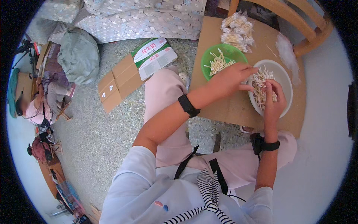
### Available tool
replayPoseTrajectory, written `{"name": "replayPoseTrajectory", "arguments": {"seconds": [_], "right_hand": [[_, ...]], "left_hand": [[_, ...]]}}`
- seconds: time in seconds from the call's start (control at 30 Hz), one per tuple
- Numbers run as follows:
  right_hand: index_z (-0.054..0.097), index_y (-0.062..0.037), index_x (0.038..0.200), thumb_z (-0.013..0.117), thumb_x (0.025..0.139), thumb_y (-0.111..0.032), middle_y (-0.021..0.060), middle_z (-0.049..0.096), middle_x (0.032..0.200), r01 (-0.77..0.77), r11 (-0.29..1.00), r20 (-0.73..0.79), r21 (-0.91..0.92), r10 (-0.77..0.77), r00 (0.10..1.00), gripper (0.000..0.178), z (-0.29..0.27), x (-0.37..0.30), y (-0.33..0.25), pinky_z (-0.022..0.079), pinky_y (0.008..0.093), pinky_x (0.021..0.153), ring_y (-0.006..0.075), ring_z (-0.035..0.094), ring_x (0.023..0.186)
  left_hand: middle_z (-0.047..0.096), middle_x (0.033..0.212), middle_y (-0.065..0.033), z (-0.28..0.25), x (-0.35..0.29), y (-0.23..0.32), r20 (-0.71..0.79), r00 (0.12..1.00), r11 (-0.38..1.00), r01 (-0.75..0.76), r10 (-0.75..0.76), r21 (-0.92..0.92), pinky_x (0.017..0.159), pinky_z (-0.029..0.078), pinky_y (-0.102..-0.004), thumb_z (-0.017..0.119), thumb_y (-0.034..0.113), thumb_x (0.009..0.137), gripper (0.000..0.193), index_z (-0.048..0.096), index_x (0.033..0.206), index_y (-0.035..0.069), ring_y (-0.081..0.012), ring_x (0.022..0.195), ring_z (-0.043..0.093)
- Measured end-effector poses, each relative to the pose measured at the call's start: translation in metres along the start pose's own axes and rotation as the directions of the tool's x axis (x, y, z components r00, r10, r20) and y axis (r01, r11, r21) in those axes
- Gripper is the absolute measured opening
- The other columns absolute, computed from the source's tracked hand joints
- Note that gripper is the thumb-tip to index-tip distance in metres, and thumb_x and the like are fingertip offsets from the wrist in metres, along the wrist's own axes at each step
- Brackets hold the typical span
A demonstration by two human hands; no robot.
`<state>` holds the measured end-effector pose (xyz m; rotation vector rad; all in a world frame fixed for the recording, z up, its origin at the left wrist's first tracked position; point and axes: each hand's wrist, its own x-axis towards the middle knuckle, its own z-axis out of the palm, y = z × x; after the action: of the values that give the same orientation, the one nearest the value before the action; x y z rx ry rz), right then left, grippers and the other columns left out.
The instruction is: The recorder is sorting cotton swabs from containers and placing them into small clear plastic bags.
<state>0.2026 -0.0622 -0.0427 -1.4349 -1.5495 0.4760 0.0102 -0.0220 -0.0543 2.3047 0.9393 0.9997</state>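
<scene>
A white bowl [286,85] full of loose cotton swabs [261,80] stands on the cardboard-covered surface before me. Over its left rim reaches my left hand [238,76], thumb and fingers apart, with nothing plainly held. My right hand [275,98] is inside the bowl's right side, its fingers curled round some of the swabs; how many is hidden. Left of the white bowl, partly behind my left hand, sits a green bowl [206,61] with a smaller heap of cotton swabs [220,62].
Packed clear bags of cotton swabs [236,31] lie behind the green bowl. Empty-looking plastic bags [287,54] lie near the wooden chair [313,31]. Flattened cardboard [121,80] is on the floor at left. Farther left, another person [39,108] sits low.
</scene>
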Motion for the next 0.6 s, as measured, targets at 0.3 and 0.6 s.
{"name": "replayPoseTrajectory", "arguments": {"seconds": [0.3, 0.6], "right_hand": [[0.068, -0.0028, 0.097, 0.061, 0.087, -0.008, 0.0093, 0.069, 0.096, 0.032, 0.999, 0.203, -0.01, -0.029, 0.979, 0.013, 0.008, 0.001, -0.008, 0.049, 0.0296, 0.081, 0.0199, 0.065, 0.086], [0.071, -0.0041, 0.096, 0.063, 0.084, -0.01, 0.011, 0.068, 0.098, 0.164, 0.976, 0.265, -0.14, -0.123, 0.956, 0.015, 0.01, -0.006, -0.012, 0.049, 0.0333, 0.082, 0.0223, 0.065, 0.093]], "left_hand": [[0.06, 0.112, -0.0127, 0.009, 0.001, -0.001, -0.081, 0.969, 0.882, 0.174, -0.231, -0.439, 0.086, 0.05, -0.033, 0.071, 0.014, 0.08, 0.054, 0.051, 0.129, 0.005, -0.0231, 0.1, 0.061], [0.061, 0.105, -0.0068, 0.017, -0.002, -0.017, -0.045, 0.901, 0.678, 0.29, -0.431, -0.676, 0.086, 0.049, -0.0278, 0.062, 0.002, 0.086, 0.035, 0.055, 0.12, 0.003, -0.0136, 0.1, 0.059]]}}
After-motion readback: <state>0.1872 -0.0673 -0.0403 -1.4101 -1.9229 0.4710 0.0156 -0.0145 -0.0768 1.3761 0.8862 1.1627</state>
